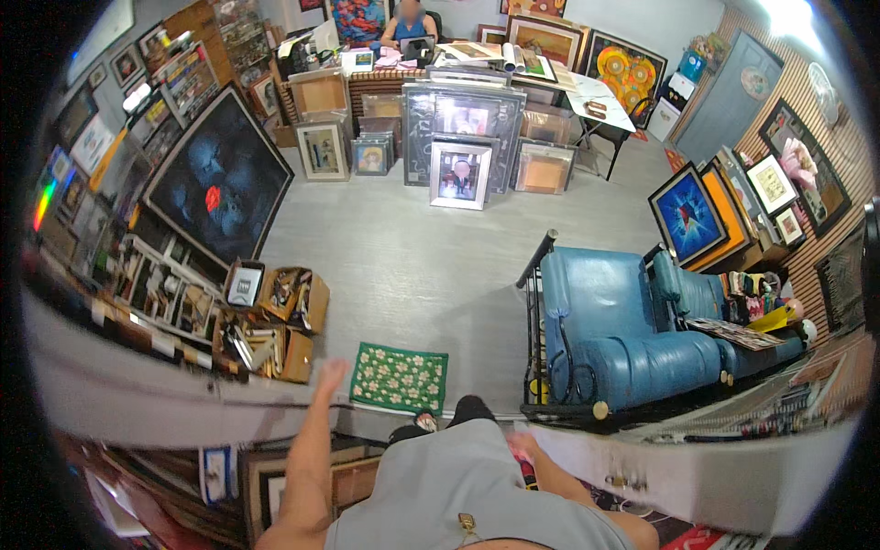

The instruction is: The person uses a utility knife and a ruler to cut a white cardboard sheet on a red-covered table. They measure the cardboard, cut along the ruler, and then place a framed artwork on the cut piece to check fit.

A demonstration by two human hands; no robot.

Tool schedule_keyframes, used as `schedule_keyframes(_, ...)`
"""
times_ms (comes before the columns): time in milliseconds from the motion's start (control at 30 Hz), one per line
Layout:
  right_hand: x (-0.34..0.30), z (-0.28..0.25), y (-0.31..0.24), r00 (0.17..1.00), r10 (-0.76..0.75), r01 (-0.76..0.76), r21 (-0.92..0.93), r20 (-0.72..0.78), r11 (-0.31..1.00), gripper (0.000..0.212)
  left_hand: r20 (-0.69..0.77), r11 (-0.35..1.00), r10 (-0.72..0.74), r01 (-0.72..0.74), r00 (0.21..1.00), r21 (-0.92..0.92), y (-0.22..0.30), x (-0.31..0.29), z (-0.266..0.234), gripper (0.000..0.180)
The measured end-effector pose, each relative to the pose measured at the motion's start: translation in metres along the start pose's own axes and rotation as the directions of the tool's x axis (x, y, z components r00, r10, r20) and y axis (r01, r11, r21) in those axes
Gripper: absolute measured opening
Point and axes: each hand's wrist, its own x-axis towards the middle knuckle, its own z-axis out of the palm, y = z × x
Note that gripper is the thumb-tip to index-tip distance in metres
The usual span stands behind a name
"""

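Note:
My left arm reaches forward, with my left hand (332,372) in the air between the cardboard boxes and a green flowered floor mat (400,378). That hand looks small and blurred, so its fingers cannot be made out; no held thing shows. Down beside my right hip, my right hand (522,445) is closed around a red-and-black tool-like object (529,474). Its kind is unclear, as my grey shirt and arm hide part of it. My dark shoes stand at the near edge of the mat.
Cardboard boxes (298,353) of frame pieces stand at left, below a large dark painting (215,183). A blue sofa (632,339) with black metal rails fills the right. Framed pictures (458,174) lean before a far desk, where a person (410,26) sits. More frames (266,490) stand near my left side.

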Motion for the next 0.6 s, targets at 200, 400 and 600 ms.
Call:
schedule_keyframes(200,0.029,-0.031,0.06,0.809,0.554,-0.58,0.418,0.198,0.699,0.03,-0.01,0.91,0.326,-0.316,0.945,-0.27,0.347,0.238,-0.003,0.031)
schedule_keyframes(400,0.276,-0.237,0.011,0.881,0.459,-0.295,0.624,-0.116,0.723,0.02,0.288,0.957,-0.165,0.223,0.943,-0.183,0.289,0.395,0.174,0.043)
schedule_keyframes(600,0.493,-0.614,-0.127,0.856,0.297,0.085,0.683,-0.423,0.726,0.037,0.596,0.815,-0.314,0.532,0.739,-0.23,0.349,0.479,0.278,0.075)
